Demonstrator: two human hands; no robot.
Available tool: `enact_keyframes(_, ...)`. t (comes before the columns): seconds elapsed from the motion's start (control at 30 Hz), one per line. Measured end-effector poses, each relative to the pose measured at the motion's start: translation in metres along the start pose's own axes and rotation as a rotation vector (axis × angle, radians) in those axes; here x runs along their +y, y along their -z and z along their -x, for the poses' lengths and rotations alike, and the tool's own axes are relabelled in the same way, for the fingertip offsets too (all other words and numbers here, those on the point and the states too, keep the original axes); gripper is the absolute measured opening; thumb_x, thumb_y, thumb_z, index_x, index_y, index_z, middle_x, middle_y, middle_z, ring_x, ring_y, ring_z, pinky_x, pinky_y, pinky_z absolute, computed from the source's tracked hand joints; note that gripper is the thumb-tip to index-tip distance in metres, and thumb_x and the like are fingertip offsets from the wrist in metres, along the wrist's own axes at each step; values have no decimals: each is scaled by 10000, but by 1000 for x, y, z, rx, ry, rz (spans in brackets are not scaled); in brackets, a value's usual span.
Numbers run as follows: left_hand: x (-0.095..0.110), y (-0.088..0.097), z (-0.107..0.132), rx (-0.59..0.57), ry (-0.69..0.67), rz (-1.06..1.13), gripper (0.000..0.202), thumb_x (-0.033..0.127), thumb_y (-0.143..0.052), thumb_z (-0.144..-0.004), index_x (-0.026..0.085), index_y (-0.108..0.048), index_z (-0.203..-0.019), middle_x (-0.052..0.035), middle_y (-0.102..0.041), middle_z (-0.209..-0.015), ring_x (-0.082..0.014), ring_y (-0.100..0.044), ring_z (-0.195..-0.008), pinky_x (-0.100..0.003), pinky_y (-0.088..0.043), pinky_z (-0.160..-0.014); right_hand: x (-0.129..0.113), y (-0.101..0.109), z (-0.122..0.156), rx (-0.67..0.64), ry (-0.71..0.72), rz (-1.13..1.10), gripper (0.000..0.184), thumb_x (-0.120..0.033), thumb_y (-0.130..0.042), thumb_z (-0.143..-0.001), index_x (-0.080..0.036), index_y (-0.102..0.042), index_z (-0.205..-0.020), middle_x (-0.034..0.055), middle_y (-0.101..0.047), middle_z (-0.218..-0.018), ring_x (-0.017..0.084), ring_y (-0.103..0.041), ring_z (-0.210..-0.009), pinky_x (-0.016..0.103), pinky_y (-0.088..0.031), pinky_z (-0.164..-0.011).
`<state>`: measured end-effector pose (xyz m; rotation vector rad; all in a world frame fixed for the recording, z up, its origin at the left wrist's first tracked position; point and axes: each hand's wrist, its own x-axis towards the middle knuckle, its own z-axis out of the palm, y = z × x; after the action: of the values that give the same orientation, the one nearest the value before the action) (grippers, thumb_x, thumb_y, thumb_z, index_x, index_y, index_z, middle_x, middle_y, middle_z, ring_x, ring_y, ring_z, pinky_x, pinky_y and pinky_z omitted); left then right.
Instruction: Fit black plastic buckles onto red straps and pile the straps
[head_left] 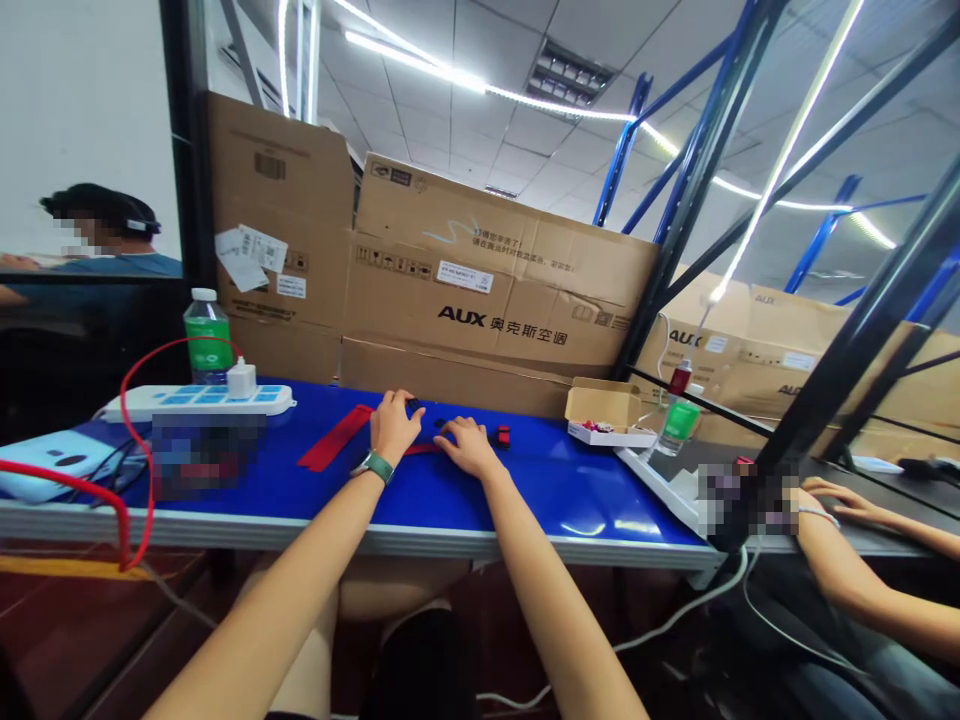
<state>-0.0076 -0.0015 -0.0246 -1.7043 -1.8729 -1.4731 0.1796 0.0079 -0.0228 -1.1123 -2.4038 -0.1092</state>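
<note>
My left hand, with a green-banded watch on its wrist, is closed with thumb and fingers around a small black piece, perhaps a buckle; its exact kind is too small to make out. A narrow red strap runs across the table between my hands. Curled fingers of my right hand rest on this strap and partly hide it. To the right lies a strap end with a red and black buckle. A wide flat red band lies left of my left hand.
On the blue table stand a white power strip with a plugged charger, a green-labelled bottle and a light-blue phone. A red cable loops at left. An open small box sits right. Cardboard walls the back; co-workers sit both sides.
</note>
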Motion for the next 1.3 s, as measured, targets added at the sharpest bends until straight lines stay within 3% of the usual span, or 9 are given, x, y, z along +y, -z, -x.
enact_keyframes(0.1, -2, -5, 0, -35, 2, -18, 221, 377, -634, -884, 209, -629, -1027, -99, -638, -1060, -273, -645, -989, -341, -478, -777, 2, -4, -2, -58, 213, -117, 302, -429, -677, -916, -250, -681, -1160, 77, -669, -1153, 238, -561, -1111, 381, -418, -940)
enact_keyframes(0.23, -5, -10, 0, -87, -15, 24, 222, 404, -610, -899, 204, -643, -989, -97, -640, -1033, -265, -649, -977, -343, -486, -798, -2, -13, -7, -80, 362, -151, 95, -251, -683, -908, -195, -693, -984, 74, -693, -982, 224, -609, -999, 348, -452, -911)
enact_keyframes(0.3, -7, -12, -1, -113, -19, 52, 219, 405, -629, -885, 204, -645, -971, -94, -647, -1009, -262, -648, -971, -346, -488, -819, -7, -17, -9, -66, 348, -121, 96, -181, -665, -890, -165, -660, -985, 95, -680, -979, 234, -614, -967, 356, -473, -890)
enact_keyframes(0.43, -12, -18, -4, -108, 17, 114, 204, 383, -634, -873, 200, -637, -963, -98, -666, -988, -265, -648, -968, -363, -492, -851, -11, -24, -8, -20, 286, -61, 268, -80, -553, -862, -117, -584, -1125, 161, -625, -1087, 266, -595, -1018, 413, -494, -917)
enact_keyframes(0.63, -21, -29, -9, -8, 139, 198, 211, 356, -552, -912, 179, -614, -1010, -130, -682, -995, -296, -651, -1009, -416, -502, -887, 5, -27, -9, 164, 180, -266, 637, 44, -376, -769, -130, -416, -1380, 179, -520, -1337, 224, -503, -1267, 401, -427, -1081)
enact_keyframes(0.73, -21, -32, -10, -7, 106, 263, 178, 308, -576, -887, 178, -618, -1001, -134, -691, -1004, -291, -658, -1020, -422, -505, -913, 15, -26, -9, 210, 75, -309, 640, 29, -378, -766, -153, -418, -1378, 156, -527, -1325, 212, -509, -1255, 397, -417, -1091)
enact_keyframes(0.9, -12, -30, -8, -174, 22, 505, 259, 267, -673, -813, 177, -655, -1054, -112, -729, -1036, -247, -700, -917, -378, -551, -839, 22, -24, -8, 204, -74, -255, 319, -182, -442, -942, -174, -524, -1250, 131, -576, -1163, 230, -576, -1071, 400, -466, -988)
enact_keyframes(1.03, -6, -26, -7, -285, -77, 673, 364, 405, -738, -785, 198, -703, -1082, -86, -747, -1070, -232, -713, -910, -364, -563, -850, 24, -21, -9, 210, -50, -247, 237, -257, -397, -1008, -182, -562, -1161, 114, -590, -1114, 219, -568, -1052, 374, -458, -970)
enact_keyframes(1.3, -4, -28, -7, -316, -93, 738, 436, 520, -760, -759, 182, -726, -1034, -93, -761, -998, -242, -715, -920, -365, -567, -841, 18, -13, -7, 246, -3, -298, 240, -268, -348, -1027, -190, -558, -1115, 100, -602, -1087, 198, -583, -1007, 341, -465, -933)
